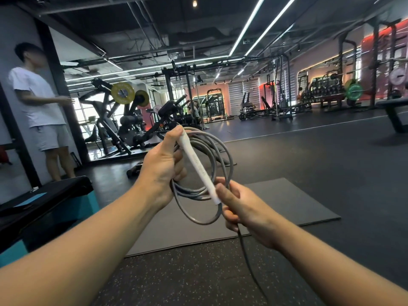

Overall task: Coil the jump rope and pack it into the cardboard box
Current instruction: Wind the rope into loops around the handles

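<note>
The left hand (162, 161) grips a coil of grey rope (217, 151) together with the upper part of a white handle (197, 166), which slants down to the right. The right hand (239, 209) pinches the rope by the handle's lower end; a loose strand hangs below it. A dark mat (287, 202) lies on the floor (331, 151). A person (37, 102) stands at the left.

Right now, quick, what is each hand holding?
Left hand: closed, gripping the grey rope coil and the white handle.
Right hand: closed, holding the loose rope that trails down from it.
</note>
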The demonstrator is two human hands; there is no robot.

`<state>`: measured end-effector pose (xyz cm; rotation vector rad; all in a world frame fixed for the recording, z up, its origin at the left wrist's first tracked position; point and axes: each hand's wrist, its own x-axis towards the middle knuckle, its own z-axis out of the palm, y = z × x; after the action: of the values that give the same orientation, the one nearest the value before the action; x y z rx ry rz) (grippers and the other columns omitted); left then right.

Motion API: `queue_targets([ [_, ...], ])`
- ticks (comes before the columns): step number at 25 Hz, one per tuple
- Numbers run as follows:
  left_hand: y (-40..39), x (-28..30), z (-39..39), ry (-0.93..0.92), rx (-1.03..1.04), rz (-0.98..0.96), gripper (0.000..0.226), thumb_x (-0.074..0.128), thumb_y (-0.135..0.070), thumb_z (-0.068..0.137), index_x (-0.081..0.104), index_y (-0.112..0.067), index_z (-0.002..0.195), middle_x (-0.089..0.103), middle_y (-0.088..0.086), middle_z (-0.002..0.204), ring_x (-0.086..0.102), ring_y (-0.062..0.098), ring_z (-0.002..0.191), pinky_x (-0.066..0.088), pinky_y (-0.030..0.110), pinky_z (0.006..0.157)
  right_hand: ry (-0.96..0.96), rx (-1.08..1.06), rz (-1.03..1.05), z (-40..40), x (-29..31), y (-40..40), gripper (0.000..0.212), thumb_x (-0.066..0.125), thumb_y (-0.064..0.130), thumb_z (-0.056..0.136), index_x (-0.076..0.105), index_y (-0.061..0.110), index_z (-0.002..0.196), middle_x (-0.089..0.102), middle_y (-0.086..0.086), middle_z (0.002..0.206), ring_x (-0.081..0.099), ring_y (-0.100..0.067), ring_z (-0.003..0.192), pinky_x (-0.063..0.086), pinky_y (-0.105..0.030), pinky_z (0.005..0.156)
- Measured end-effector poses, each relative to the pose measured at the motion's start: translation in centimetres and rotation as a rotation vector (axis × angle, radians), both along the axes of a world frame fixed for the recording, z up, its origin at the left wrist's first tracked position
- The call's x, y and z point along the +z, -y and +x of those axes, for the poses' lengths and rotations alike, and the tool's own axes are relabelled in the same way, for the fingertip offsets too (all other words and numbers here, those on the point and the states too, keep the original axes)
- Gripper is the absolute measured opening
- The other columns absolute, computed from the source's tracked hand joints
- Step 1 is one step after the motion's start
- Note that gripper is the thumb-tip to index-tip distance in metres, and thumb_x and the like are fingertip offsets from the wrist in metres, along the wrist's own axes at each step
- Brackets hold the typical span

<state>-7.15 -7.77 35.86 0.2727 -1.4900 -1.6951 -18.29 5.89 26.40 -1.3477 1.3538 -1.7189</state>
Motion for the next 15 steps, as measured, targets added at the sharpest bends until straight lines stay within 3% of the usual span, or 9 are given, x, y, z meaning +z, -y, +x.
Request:
queue_targets([
  [3,-0.3,-0.8,0.1,-0.054,0.066,0.090,0.028,0.068,-0.046,0.090,0.061,-0.019,0.085,0.029,-0.011,0.047,0.018,0.006,0.037,0.020,0.019,0.036,0.139,-0.034,-0.043,1.4,0.2,1.3,0.077,0.075,0.049,0.080,0.036,0.036,0.145,0.064,-0.010,0.118,0.032,-0.008,0.047,0.036,-0.030,0.047],
  [5,-0.2,-1.3,0.2,-0.087,0.091,0.134,0.029,0.068,-0.046,0.090,0.063,-0.017,0.092,0.031,-0.011,0.047,0.017,0.006,0.036,0.018,0.020,0.036,0.254,-0.065,-0.073,1.6,0.4,1.8,0.073,0.075,0.038,0.086,0.037,0.030,0.147,0.066,-0.019,0.126,0.033,-0.009,0.046,0.032,-0.026,0.040],
  [8,-0.1,-1.9,0.0,-0.126,0.133,0.167,0.038,0.069,-0.047,0.090,0.066,-0.014,0.109,0.029,-0.010,0.050,0.018,0.007,0.035,0.020,0.021,0.035,0.241,-0.148,-0.101,2.0,0.8,2.2,0.024,0.066,0.033,0.096,0.060,0.015,0.110,0.058,-0.018,0.092,0.032,-0.006,0.043,0.021,-0.021,0.038],
  [10,-0.3,-2.1,-0.1,-0.136,0.149,0.172,0.043,0.067,-0.048,0.091,0.069,-0.012,0.114,0.026,-0.009,0.052,0.017,0.008,0.037,0.020,0.022,0.035,0.237,-0.128,-0.104,2.4,0.9,2.0,0.022,0.062,0.037,0.098,0.060,0.015,0.102,0.062,-0.011,0.086,0.031,-0.006,0.044,0.022,-0.020,0.037],
  [12,-0.4,-2.4,0.1,-0.113,0.147,0.169,0.034,0.066,-0.048,0.092,0.067,-0.015,0.102,0.026,-0.007,0.054,0.019,0.008,0.037,0.021,0.022,0.036,0.235,-0.090,-0.109,2.5,1.1,1.9,0.020,0.058,0.036,0.101,0.058,0.017,0.105,0.073,-0.003,0.088,0.030,-0.008,0.046,0.023,-0.020,0.036],
  [15,0.2,-3.4,0.7,0.004,0.129,0.086,0.036,0.060,-0.052,0.096,0.067,-0.018,0.105,0.044,-0.003,0.062,0.038,0.010,0.042,0.039,0.024,0.041,0.188,-0.094,-0.073,1.9,1.5,1.4,0.021,0.055,0.034,0.103,0.054,0.013,0.106,0.068,-0.001,0.079,0.029,-0.008,0.045,0.019,-0.022,0.039],
])
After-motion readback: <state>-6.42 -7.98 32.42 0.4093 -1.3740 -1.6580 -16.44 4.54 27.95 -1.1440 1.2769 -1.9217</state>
